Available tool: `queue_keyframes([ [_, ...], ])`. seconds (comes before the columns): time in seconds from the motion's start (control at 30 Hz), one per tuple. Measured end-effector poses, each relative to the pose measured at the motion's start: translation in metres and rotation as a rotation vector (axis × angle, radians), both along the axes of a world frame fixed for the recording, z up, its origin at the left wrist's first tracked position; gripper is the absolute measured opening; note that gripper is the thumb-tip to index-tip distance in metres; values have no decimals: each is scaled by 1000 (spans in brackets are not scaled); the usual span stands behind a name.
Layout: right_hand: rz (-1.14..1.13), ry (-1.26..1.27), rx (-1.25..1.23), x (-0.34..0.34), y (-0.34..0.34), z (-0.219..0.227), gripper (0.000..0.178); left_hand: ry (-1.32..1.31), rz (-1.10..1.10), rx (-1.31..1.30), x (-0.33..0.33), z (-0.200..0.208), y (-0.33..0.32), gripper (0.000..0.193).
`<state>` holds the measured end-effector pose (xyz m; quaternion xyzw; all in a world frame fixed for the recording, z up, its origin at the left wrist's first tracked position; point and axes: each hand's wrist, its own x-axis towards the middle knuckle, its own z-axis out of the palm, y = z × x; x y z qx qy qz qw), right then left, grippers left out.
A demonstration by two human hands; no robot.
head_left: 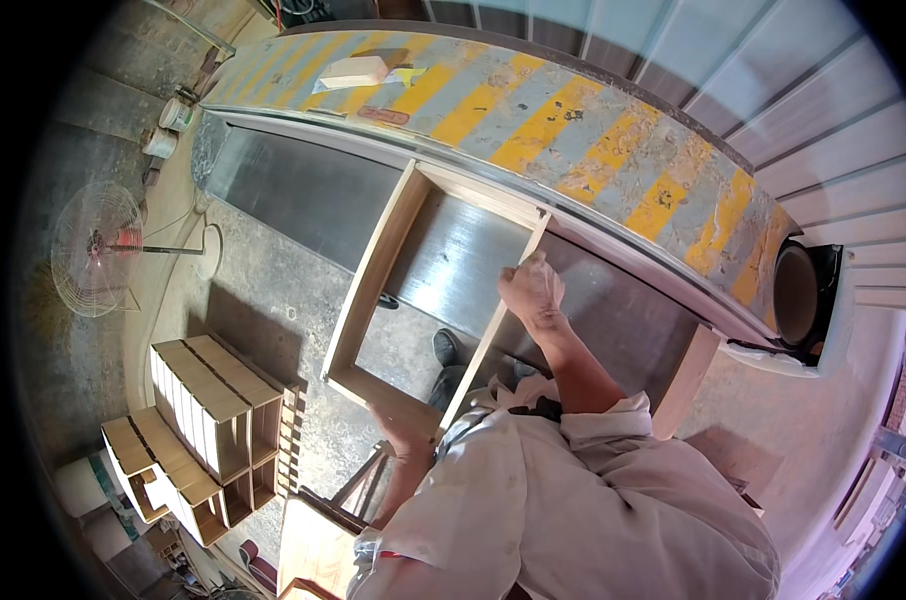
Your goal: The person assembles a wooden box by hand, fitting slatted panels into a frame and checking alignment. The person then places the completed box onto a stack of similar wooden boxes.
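A pale rectangular wooden frame (375, 262), open in the middle like a drawer without a bottom, rests tilted over the edge of a dark, smooth bench bed (303, 185). My left hand (403, 432) grips its near rail close to the near right corner; the fingertips are partly hidden by the wood. Closed on the right rail, my right hand (533, 290) is nearer the far right corner. Whether anything else is in that fist is hidden. Through the frame's opening show the bench bed, the floor and my shoes (445, 347).
Behind the bed runs a yellow-and-grey striped ledge (493, 110) bearing a pale block (353, 71). A pedestal fan (98, 248) stands at left. Wooden drawer boxes (213, 400) are stacked at lower left. A wooden board end (685, 380) juts out at right, near a black round duct opening (801, 290).
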<state>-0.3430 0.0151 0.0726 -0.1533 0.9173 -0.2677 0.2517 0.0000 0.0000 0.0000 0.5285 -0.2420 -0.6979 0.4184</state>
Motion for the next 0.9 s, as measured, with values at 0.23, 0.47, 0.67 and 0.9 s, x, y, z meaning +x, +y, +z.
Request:
queue_keyframes([
  [0.23, -1, 16, -7, 2, 0, -5, 42, -97, -60, -43, 13, -16, -3, 72],
  [0.47, -6, 8, 13, 0, 0, 0, 42, -146, -114, -84, -4, 5, -1, 74],
  [0.67, -8, -24, 1, 4, -1, 8, 41, -77, -104, -54, 34, -48, -6, 76],
  [0.9, -24, -5, 5, 0, 3, 0, 42, 23, 31, 46, -12, 3, -2, 40],
])
